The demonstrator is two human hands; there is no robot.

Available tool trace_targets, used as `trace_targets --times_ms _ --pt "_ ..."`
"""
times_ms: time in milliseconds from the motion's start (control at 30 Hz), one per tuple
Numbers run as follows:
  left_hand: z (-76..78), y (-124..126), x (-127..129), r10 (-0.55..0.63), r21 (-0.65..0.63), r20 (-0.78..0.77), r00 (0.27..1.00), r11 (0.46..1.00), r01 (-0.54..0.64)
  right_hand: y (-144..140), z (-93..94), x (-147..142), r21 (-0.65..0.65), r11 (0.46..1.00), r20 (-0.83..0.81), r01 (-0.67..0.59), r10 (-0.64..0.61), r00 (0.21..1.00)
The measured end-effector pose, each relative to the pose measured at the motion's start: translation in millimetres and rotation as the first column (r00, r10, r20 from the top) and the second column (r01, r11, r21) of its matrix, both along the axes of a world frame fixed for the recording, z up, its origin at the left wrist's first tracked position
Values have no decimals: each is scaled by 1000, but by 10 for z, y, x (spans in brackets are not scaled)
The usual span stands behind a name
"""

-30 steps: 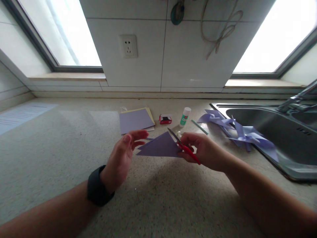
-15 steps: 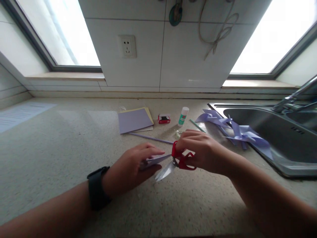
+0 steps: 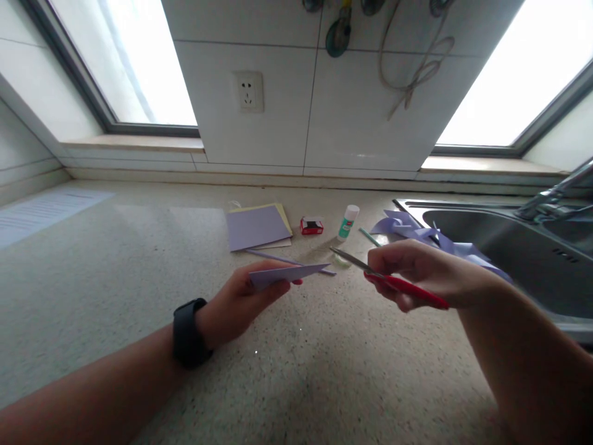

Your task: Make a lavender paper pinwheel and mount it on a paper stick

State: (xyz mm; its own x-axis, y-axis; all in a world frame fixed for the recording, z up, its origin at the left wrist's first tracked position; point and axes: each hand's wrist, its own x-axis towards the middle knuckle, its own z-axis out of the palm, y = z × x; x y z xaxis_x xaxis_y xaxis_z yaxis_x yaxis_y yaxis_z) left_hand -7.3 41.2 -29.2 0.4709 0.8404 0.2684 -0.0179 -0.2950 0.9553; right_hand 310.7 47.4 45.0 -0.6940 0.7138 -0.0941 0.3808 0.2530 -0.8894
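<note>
Scissors [image 3: 389,281] now clear of paper [image 3: 285,274]

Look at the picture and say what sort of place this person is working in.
Most likely a home kitchen used for crafts: a steel sink with a tap set in a speckled stone counter, and a tiled wall with a socket.

Lilac paper, red scissors, speckled counter

The folded paper [image 3: 285,274] is pale lilac, as are the pinwheels [image 3: 417,232] and top sheet [image 3: 256,226] over yellow; the scissors [image 3: 389,279] have red handles and silver blades; the wristband [image 3: 188,334] is black; the glue bottle [image 3: 347,222] is white and green on a beige speckled countertop [image 3: 115,266].
</note>
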Motion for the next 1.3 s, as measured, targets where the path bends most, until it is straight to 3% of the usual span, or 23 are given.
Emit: trace_targets --times_ms 67,133,267,367,467,567,700,1300 --pt "-25 6 -11 -1 -106 100 995 994 11 -13 -106 40 -195 979 -114 -62 40 993" --pt "-54 15 -17 -2 -231 210 978 972 51 -36 -196 63 -289 951 -196 -109 53 979" --pt "-57 33 -14 42 -465 363 931 874 143 -105 -258 28 -393 900 -241 -186 94 966" --pt "-34 43 -6 72 -564 411 909 803 192 -166 -305 -66 -389 899 -283 -202 92 955" --pt "-25 41 8 26 -593 432 902 761 262 -217 -440 -190 -258 934 -441 -249 115 890" --pt "-19 27 25 -19 -597 482 876 725 344 -252 -569 -318 -293 913 -498 -284 108 860" --pt "-10 10 39 -39 -589 518 854 708 390 -269 -594 -432 -284 917 -508 -281 105 855" --pt "0 0 36 -81 -584 481 873 713 388 -237 -592 -426 -255 924 -530 -286 114 840"
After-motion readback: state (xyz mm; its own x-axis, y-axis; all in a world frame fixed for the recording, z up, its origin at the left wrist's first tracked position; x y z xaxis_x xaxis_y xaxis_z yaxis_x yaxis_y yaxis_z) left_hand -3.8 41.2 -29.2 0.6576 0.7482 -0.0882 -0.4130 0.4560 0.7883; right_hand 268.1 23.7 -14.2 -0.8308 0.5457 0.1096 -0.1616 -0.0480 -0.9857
